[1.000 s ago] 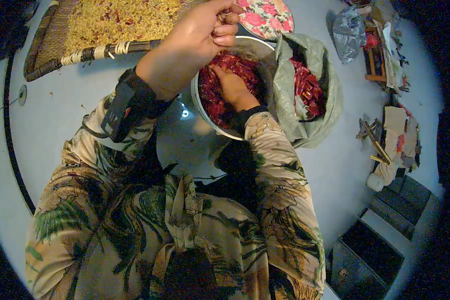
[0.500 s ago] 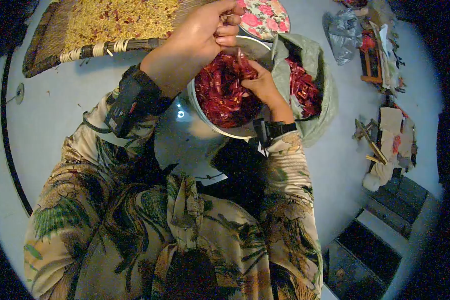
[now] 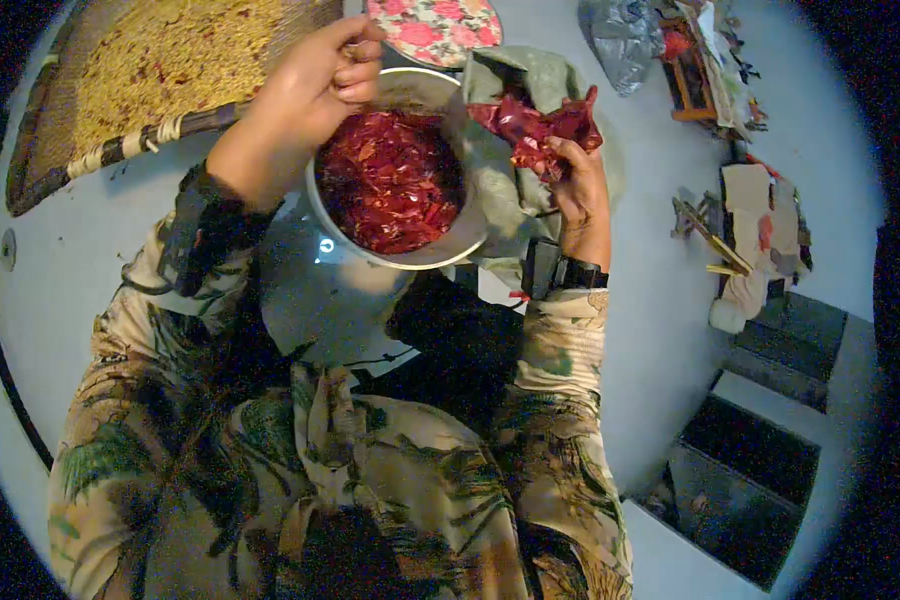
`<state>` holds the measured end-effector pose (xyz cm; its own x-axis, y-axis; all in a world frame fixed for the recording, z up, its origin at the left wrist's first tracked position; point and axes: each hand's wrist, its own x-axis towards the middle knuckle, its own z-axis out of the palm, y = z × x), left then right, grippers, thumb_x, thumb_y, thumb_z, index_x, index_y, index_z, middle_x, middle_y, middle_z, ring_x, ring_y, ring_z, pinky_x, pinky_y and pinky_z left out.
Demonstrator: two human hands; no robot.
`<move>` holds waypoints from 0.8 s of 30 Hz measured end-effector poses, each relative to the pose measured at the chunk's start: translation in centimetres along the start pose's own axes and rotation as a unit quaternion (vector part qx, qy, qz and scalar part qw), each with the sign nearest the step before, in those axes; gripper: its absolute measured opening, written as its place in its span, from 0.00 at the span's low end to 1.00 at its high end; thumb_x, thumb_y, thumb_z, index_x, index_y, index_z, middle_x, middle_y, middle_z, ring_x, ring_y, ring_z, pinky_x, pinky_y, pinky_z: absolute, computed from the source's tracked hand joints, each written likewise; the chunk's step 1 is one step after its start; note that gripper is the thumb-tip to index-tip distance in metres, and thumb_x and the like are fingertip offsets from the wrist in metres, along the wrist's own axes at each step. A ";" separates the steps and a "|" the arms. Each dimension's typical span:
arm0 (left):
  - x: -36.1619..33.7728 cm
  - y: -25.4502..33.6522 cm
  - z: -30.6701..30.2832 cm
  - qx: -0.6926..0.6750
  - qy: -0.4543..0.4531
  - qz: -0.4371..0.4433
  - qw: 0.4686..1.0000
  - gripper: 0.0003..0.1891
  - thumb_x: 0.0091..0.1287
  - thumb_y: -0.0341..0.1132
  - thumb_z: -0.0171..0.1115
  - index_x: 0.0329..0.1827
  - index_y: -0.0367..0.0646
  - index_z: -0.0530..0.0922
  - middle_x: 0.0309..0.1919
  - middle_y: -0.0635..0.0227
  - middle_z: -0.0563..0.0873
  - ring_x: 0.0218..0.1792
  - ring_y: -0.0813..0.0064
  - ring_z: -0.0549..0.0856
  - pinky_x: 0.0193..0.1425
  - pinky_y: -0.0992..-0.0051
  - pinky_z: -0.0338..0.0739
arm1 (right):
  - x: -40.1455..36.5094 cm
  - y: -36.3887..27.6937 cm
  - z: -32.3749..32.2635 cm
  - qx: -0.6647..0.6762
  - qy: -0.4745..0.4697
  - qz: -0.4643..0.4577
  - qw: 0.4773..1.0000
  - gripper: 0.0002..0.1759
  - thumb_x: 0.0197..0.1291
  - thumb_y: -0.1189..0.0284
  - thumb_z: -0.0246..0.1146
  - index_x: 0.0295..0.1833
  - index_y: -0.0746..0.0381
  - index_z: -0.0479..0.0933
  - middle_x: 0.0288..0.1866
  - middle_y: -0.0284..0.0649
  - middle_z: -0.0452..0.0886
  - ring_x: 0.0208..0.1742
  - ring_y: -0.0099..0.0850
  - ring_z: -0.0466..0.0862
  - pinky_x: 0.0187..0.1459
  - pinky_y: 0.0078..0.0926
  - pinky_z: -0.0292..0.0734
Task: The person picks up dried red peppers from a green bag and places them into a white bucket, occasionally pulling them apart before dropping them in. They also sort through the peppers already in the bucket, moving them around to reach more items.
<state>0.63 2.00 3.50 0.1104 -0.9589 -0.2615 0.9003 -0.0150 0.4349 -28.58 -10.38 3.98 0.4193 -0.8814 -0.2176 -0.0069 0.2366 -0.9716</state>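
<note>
Red dried chili pieces (image 3: 390,185) fill much of a round pale-rimmed pot (image 3: 435,262) in front of me. Above the pot's left rim is my left hand (image 3: 320,85), its fingers curled closed; what they hold, if anything, is hidden. Several red chilies (image 3: 542,130) are gripped in my right hand (image 3: 578,190), to the right of the pot. They hang over a green woven sack (image 3: 530,75), and hide part of its opening.
A woven tray (image 3: 130,146) with yellow grains lies at the upper left. Behind the pot is a round floral-patterned thing (image 3: 435,30). A plastic bag (image 3: 625,50), a wooden frame (image 3: 688,90), cardboard (image 3: 745,210) and dark boxes (image 3: 740,480) are on the right.
My right hand has moved out of the pot to the right, over the sack, with chilies in it. My left hand stays closed above the pot's rim. The view has shifted, so the surroundings appear further left.
</note>
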 end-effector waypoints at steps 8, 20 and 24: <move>0.4 -0.7 -0.3 0.022 0.006 -0.006 1.000 0.07 0.68 0.37 0.53 0.36 0.44 0.69 0.20 0.78 0.66 0.13 0.87 0.60 0.14 0.85 0.54 | 1.7 3.1 -6.6 0.152 0.122 0.019 0.981 0.15 0.55 0.73 0.62 0.48 0.60 0.69 0.44 0.40 0.78 0.43 0.34 0.79 0.45 0.38 0.82; 0.8 -0.7 -0.7 0.031 0.003 -0.007 0.999 0.07 0.68 0.38 0.52 0.37 0.43 0.70 0.21 0.77 0.69 0.13 0.87 0.61 0.13 0.85 0.54 | 0.9 6.1 -10.4 0.042 0.163 0.089 0.982 0.23 0.58 0.61 0.60 0.56 0.61 0.69 0.54 0.39 0.75 0.58 0.39 0.73 0.58 0.51 0.67; 0.7 -0.6 -0.5 0.018 0.015 -0.010 1.000 0.07 0.68 0.38 0.52 0.36 0.43 0.71 0.21 0.76 0.70 0.13 0.87 0.61 0.13 0.84 0.53 | -0.6 4.9 -8.4 0.007 0.112 0.128 0.985 0.23 0.58 0.60 0.60 0.56 0.60 0.70 0.52 0.38 0.76 0.54 0.37 0.76 0.55 0.48 0.69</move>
<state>0.35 1.45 2.62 0.1054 -0.9491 -0.2968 0.8871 -0.0451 0.4593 -36.45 -12.15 -1.46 0.1940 -0.8598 -0.4723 -0.0734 0.4673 -0.8810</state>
